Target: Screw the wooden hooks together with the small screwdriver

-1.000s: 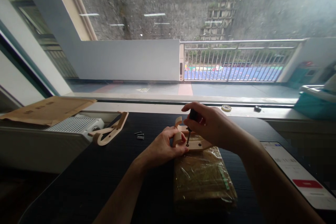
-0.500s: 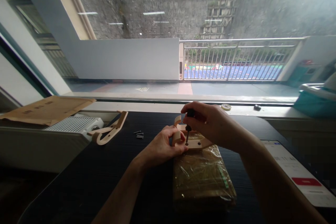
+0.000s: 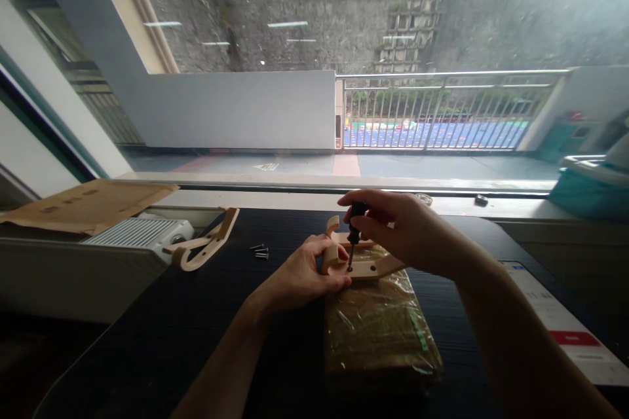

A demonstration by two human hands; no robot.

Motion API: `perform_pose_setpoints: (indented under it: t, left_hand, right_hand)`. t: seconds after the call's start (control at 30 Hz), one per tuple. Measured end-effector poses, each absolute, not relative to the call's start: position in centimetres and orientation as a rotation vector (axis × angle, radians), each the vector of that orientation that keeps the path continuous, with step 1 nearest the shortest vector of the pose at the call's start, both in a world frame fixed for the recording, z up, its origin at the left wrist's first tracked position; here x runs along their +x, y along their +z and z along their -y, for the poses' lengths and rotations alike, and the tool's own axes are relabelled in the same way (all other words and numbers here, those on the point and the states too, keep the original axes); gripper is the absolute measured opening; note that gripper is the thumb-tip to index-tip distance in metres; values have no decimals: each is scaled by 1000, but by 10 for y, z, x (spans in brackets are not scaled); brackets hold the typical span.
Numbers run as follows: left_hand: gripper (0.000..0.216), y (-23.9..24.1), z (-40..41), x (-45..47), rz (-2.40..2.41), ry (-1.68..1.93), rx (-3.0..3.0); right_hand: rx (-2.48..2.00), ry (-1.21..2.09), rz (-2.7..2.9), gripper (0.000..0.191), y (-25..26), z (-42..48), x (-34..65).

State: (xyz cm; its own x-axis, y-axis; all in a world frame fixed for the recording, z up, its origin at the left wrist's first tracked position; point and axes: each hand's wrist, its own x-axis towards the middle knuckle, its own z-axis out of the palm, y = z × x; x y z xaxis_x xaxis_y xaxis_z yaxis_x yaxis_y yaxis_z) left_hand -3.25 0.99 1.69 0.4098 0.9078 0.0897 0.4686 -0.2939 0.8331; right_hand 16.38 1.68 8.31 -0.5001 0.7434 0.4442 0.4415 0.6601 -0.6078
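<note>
Head view: left hand [image 3: 301,275] pinches the near end of a curved wooden piece [image 3: 366,266], which rests on the far edge of a plastic-wrapped packet [image 3: 381,330] on the black bench [image 3: 162,340]. Right hand [image 3: 398,229] is closed around the black handle of a small screwdriver [image 3: 354,229], held upright, its tip in a hole of the wooden piece. Loose screws [image 3: 260,251] lie to the left, near a second wooden piece [image 3: 204,250]. A phone [image 3: 565,327] lies at right.

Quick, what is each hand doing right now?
Left hand: closed, gripping the wooden piece.
Right hand: closed around the screwdriver, tip down on the wooden piece.
</note>
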Motion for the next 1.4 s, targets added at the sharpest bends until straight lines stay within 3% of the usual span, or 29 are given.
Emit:
perform_pose_setpoints:
  t: [0.17, 0.3, 0.43, 0.63, 0.93, 1.2, 1.4]
  left_hand:
    - [55, 17, -10, -28, -1005, 745, 1607]
    - [62, 19, -10, -27, -910, 764, 1466]
    - [60, 15, -11, -26, -843, 785, 1359]
    - [37, 9, -12, -23, -791, 854, 1352]
    - [29, 10, -13, -23, -785, 842, 1399]
    - [60, 12, -9, -21, -842, 809, 1448]
    - [61, 15, -2, -17, -959, 786, 1651]
  right_hand:
    - [-910, 554, 2181, 28, 83, -17, 160]
    - [-928, 553, 2192, 28, 83, -15, 159]
    - [-926, 597, 2213, 26, 85, -12, 157]
    - [-920, 600, 2232, 25, 86, -10, 153]
    - [-855, 634, 2228, 23, 84, -10, 152]
    - [-888, 559, 2215, 32, 83, -13, 159]
    - [-951, 506, 2185, 36, 82, -20, 166]
